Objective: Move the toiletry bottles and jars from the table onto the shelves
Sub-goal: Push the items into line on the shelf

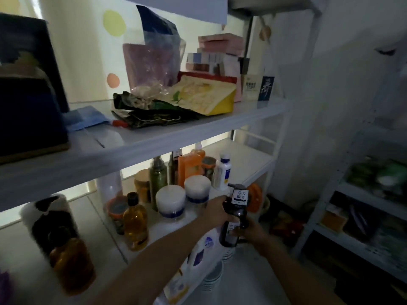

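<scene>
A dark pump bottle point(233, 219) with a white label at its neck is held upright in front of the lower shelf point(246, 159). My left hand point(217, 211) grips its upper part and my right hand point(253, 233) grips its lower body from the right. On the lower shelf stand two white-lidded jars point(170, 200), an amber oil bottle point(134, 223), a white bottle with a blue band point(222, 170), orange containers point(189, 166) and a green bottle point(157, 175). A white and purple bottle point(198, 256) stands below my left forearm.
The upper shelf point(154, 137) carries snack bags point(198, 95), stacked boxes point(218, 53) and dark bins point(28, 102) at the left. A dark amber pump bottle point(66, 245) stands at the lower left. Another white rack point(361, 216) with goods is at the right.
</scene>
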Demonstrator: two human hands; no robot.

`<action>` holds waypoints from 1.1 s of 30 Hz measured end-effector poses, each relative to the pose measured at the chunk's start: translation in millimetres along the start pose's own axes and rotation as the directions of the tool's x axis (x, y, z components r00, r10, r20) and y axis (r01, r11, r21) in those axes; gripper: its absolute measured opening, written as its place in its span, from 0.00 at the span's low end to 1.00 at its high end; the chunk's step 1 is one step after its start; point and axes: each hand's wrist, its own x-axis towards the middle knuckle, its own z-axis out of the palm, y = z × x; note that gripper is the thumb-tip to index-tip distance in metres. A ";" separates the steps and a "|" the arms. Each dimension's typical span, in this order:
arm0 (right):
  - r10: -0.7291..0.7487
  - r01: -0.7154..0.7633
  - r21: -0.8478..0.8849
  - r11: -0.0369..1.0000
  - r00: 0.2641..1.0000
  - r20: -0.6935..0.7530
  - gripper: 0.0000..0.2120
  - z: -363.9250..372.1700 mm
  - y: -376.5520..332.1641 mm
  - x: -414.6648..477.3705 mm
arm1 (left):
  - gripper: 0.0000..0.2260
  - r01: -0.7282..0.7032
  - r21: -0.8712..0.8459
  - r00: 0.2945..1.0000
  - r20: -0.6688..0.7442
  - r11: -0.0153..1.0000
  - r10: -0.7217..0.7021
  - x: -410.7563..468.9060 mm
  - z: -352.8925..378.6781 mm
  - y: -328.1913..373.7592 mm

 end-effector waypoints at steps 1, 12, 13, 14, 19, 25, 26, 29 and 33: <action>-0.004 0.004 -0.005 1.000 1.000 -0.031 0.16 -10.4 1.6 12.2 | 0.24 -0.002 0.015 1.000 -0.002 1.000 0.002 15.4 5.5 4.0; -0.137 0.129 -0.211 0.969 0.990 -0.024 0.27 -129.8 2.7 186.7 | 0.21 -0.011 -0.155 0.983 -0.183 0.988 -0.017 202.6 70.8 1.5; -0.162 0.155 -0.239 0.959 0.987 -0.010 0.25 -141.8 -1.3 208.5 | 0.22 -0.016 -0.169 0.973 -0.230 0.985 -0.024 221.1 76.2 2.1; -0.163 0.160 -0.249 0.955 0.987 0.006 0.21 -152.2 -4.0 229.1 | 0.22 -0.018 -0.188 0.961 -0.276 0.982 -0.035 239.1 81.1 1.7; -0.183 0.218 -0.320 0.922 0.974 0.134 0.15 -185.1 -21.0 318.2 | 0.21 -0.017 -0.238 0.897 -0.432 0.971 -0.091 311.0 88.6 7.7; -0.231 0.354 -0.388 0.851 0.916 0.327 0.17 -184.3 -39.2 380.6 | 0.25 0.045 -0.164 0.765 -0.629 0.985 -0.140 348.3 90.2 7.7; -0.254 0.395 -0.388 0.833 0.895 0.366 0.17 -181.0 -40.7 386.2 | 0.22 0.058 -0.174 0.748 -0.645 0.983 -0.158 349.7 88.9 4.8; -0.305 0.469 -0.341 0.815 0.847 0.436 0.18 -168.1 -44.3 398.5 | 0.20 0.059 -0.212 0.675 -0.712 0.975 -0.196 346.3 84.1 -6.1; -0.329 0.463 -0.197 0.864 0.817 0.473 0.25 -152.3 -36.4 398.6 | 0.26 0.107 -0.293 0.574 -0.762 0.950 -0.299 334.5 96.8 -17.8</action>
